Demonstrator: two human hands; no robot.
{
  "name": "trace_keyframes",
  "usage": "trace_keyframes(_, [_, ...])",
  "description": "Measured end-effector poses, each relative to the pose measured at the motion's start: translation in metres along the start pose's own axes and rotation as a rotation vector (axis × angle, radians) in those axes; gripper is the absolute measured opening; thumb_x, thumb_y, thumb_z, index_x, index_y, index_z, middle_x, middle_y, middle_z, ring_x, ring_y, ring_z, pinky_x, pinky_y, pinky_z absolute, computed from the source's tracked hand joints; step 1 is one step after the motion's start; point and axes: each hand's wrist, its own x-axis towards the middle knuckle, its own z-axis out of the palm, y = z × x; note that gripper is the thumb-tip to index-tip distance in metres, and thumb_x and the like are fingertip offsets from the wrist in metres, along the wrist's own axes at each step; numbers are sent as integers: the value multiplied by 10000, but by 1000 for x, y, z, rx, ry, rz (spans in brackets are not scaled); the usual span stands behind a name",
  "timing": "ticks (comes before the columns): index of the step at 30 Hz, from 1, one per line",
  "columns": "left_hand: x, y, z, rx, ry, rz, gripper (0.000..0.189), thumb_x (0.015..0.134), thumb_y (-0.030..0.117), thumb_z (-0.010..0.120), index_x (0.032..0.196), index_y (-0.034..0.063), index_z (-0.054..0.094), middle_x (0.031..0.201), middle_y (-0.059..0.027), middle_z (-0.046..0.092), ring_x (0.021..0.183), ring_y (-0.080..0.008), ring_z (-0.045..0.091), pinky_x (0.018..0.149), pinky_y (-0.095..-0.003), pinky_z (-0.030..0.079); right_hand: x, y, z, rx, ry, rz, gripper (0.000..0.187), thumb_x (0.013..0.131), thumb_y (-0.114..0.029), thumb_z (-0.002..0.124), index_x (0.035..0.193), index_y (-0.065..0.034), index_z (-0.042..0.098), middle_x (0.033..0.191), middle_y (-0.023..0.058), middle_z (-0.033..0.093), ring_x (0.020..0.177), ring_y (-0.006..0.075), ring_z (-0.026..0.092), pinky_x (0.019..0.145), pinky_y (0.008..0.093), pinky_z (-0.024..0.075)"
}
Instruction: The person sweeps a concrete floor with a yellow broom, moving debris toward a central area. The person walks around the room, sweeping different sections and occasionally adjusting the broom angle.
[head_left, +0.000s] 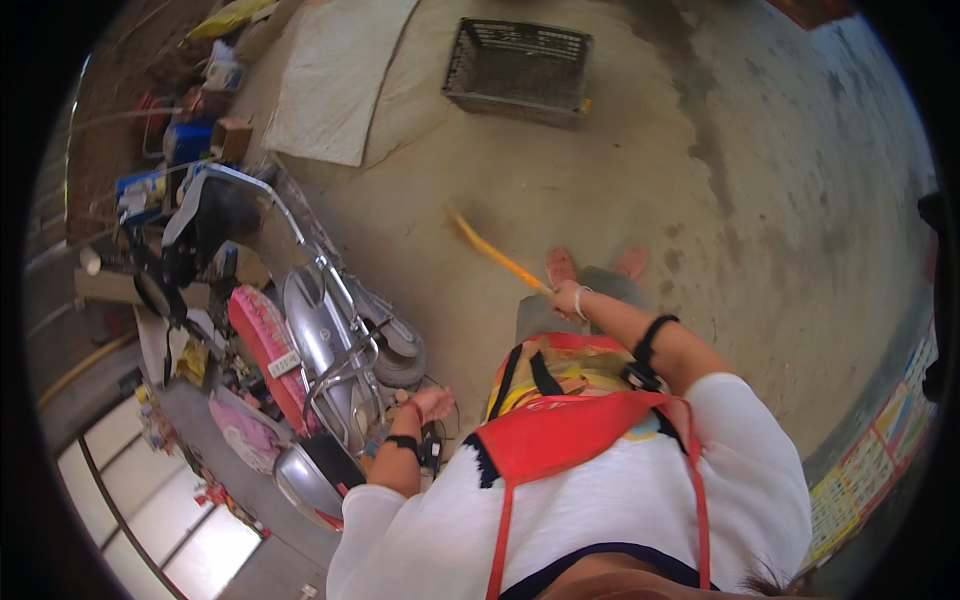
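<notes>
My right hand (568, 298) is closed around the near end of a thin orange-yellow stick (504, 259), whose far end is blurred and points away over the concrete floor. What is at that blurred end I cannot tell. Low at the left, my left hand (435, 404) hangs beside the scooter with its fingers apart and nothing in it. A red apron (562, 442) covers my front, and my feet in reddish shoes (560, 264) stand on the floor past the right hand.
A silver motor scooter (319, 337) with a red seat stands close on the left, with clutter beyond it. Ahead lies a black plastic crate (517, 109) on the concrete floor (510, 180). A pale sheet (330, 82) lies left of the crate.
</notes>
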Motion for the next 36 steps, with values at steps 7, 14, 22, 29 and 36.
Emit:
trace_keyframes(7, [-27,-9,21,-89,-232,284,174,803,168,426,938,67,467,800,-83,552,715,-188,531,645,-302,443,19,47,-122,530,-23,69,169,722,-98,539,889,-71,523,535,35,465,387,119,415,332,254,334])
trace_keyframes(14, [-35,35,48,205,-209,304,201,796,179,430,935,49,494,867,-98,552,774,-194,533,692,-286,430,-102,135,-254,1120,484,-37,257,728,-35,479,983,-67,468,542,41,452,373,106,408,328,245,346])
trace_keyframes(22, [-21,106,90,505,-218,319,236,789,191,433,932,27,525,944,-114,553,841,-201,534,746,-267,416,-154,93,-279,700,833,-195,322,697,-44,494,1017,-85,505,490,24,450,376,105,428,344,265,361])
trace_keyframes(29, [-60,149,125,709,-89,319,242,786,193,433,927,23,533,952,-117,554,856,-199,532,756,-264,412,-70,12,-326,771,319,-328,82,700,-57,518,778,-44,495,514,33,457,364,115,409,313,254,316])
trace_keyframes(36, [-123,209,97,951,137,335,244,784,193,432,922,21,537,951,-117,555,863,-197,529,760,-263,409,-88,11,-346,1225,796,-247,547,716,-21,481,1225,-56,283,563,46,471,387,109,414,351,253,359])
